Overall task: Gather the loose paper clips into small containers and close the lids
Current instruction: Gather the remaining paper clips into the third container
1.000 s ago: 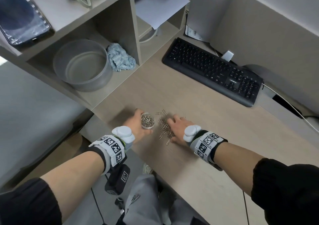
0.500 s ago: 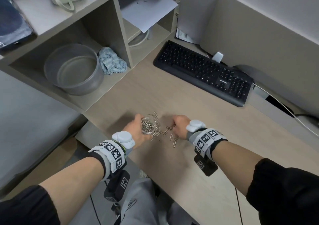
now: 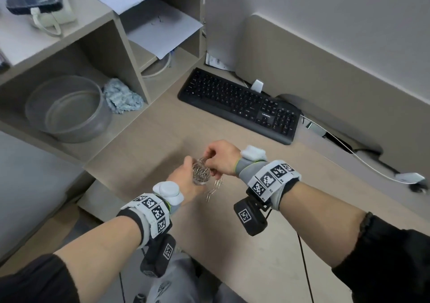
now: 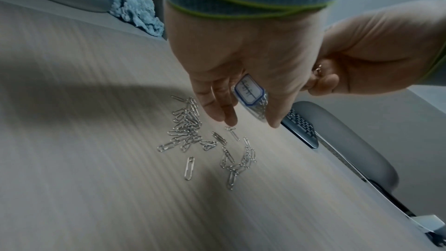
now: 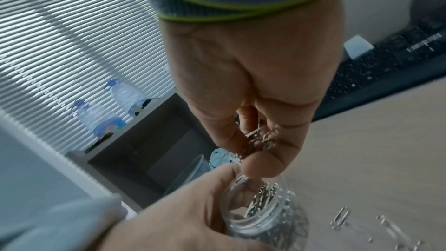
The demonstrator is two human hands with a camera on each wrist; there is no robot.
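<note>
My left hand (image 3: 186, 181) grips a small clear jar (image 3: 202, 173) lifted off the desk, mouth up and nearly full of silver paper clips. The jar (image 5: 265, 215) has no lid on it, and a blue-edged label shows on its side (image 4: 248, 91). My right hand (image 3: 221, 159) hovers right over the jar's mouth, pinching a bunch of paper clips (image 5: 264, 137) between curled fingers and thumb. Several loose paper clips (image 4: 193, 135) lie scattered on the desk under both hands, some visible by the right hand (image 3: 215, 187).
A black keyboard (image 3: 239, 105) lies at the back of the desk. Shelf cubbies on the left hold a round grey tub (image 3: 67, 109) and a blue cloth (image 3: 122, 99). A white cable (image 3: 363, 163) runs along the right. The desk's front edge is just below my wrists.
My right hand scooped clips off the desk and rose over the jar's mouth. The left hand lifted the jar off the desk towards it. The pile on the desk is smaller.
</note>
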